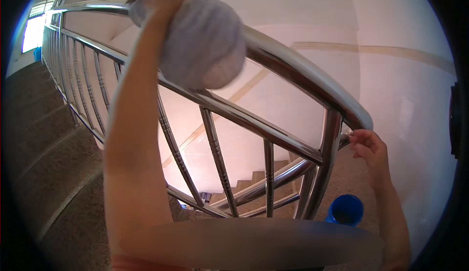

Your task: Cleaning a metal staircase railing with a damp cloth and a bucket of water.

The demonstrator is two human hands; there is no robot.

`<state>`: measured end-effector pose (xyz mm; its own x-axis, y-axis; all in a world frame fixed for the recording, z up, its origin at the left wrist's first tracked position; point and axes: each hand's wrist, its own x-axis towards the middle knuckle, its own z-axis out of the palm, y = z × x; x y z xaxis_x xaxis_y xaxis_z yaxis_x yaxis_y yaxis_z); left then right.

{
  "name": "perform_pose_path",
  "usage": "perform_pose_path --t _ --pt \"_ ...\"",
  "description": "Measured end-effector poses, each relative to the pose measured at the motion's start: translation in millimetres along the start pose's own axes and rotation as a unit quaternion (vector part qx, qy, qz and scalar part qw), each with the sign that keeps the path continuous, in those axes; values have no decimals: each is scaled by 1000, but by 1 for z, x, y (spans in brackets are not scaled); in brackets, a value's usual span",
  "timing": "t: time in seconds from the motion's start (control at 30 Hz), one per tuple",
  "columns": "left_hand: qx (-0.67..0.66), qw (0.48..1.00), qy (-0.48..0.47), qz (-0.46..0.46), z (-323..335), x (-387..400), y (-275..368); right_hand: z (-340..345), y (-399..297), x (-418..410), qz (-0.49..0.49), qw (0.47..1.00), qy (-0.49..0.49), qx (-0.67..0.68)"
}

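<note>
My left hand [166, 5] presses a bunched grey cloth [205, 40] on the top of a polished stainless steel handrail [293, 62]. The cloth is blurred and hangs over the near side of the rail, down to the middle rail [242, 111]. Part of the hand's fingers is hidden by the cloth. At the rail's lower right end, my right hand [368, 150] is raised with loosely bent fingers and nothing visible in it. Its fingertips are close to the curved rail end; whether they touch it cannot be told.
Dark stone stairs [69, 153] climb at the left beside the balusters [216, 146]. A blue bucket [344, 210] stands on the floor at lower right. Through the railing, a lower flight of steps [253, 179] shows. A white wall [399, 117] rises at the right.
</note>
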<state>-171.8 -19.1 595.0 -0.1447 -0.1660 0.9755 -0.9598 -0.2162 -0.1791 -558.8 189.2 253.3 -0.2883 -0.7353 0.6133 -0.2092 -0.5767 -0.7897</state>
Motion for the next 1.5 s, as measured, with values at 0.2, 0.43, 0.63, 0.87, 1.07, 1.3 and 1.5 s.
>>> perform_pose_path --t 0.2,0.43,0.63,0.87,1.07,1.3,1.5 --pt "-238 929 -143 245 -123 -120 196 -47 3 -51 29 999 19 -23" --pt "-425 855 -123 272 -168 -236 384 -150 27 -143 135 982 93 -91" --pt "-722 603 -313 128 -258 -301 409 -135 -11 -194 133 961 240 -9" --pt "-858 225 -463 10 -252 -352 337 -83 7 -170 102 950 218 199" --pt "-855 416 -308 -43 -194 -384 226 25 -24 -105 80 978 -78 177" --pt "-813 514 49 -268 -132 -262 65 87 -102 16 -409 881 -25 -236" --pt "-494 796 347 -50 -11 -35 -123 53 -81 107 -381 858 98 -332"
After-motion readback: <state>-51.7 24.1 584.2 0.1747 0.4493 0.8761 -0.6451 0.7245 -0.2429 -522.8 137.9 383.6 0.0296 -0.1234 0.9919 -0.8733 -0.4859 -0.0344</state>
